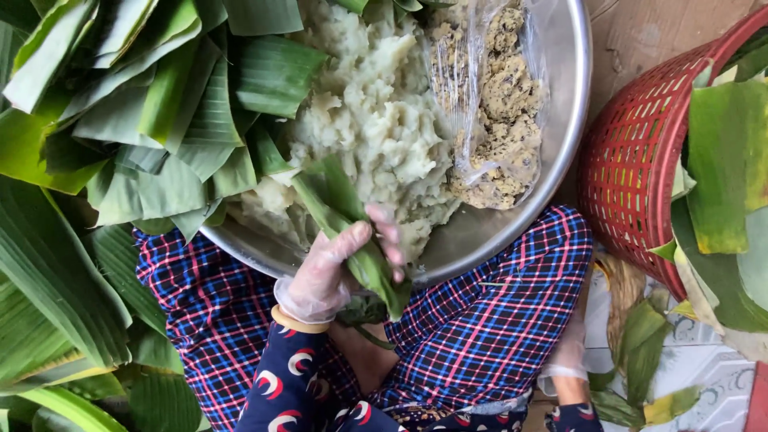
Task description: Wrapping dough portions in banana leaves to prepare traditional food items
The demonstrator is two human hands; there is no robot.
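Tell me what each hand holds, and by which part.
The left hand grips a folded green leaf strip near its lower end, over the metal bowl. The right hand hangs low, holding nothing visible.

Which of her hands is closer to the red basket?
The right hand. It hangs low beside the knee, just below the red plastic basket. The left hand is further off, over the metal bowl, holding a folded banana leaf.

Right hand (pixel 566 356) mostly hidden behind knee; basket (pixel 640 160) cut off right.
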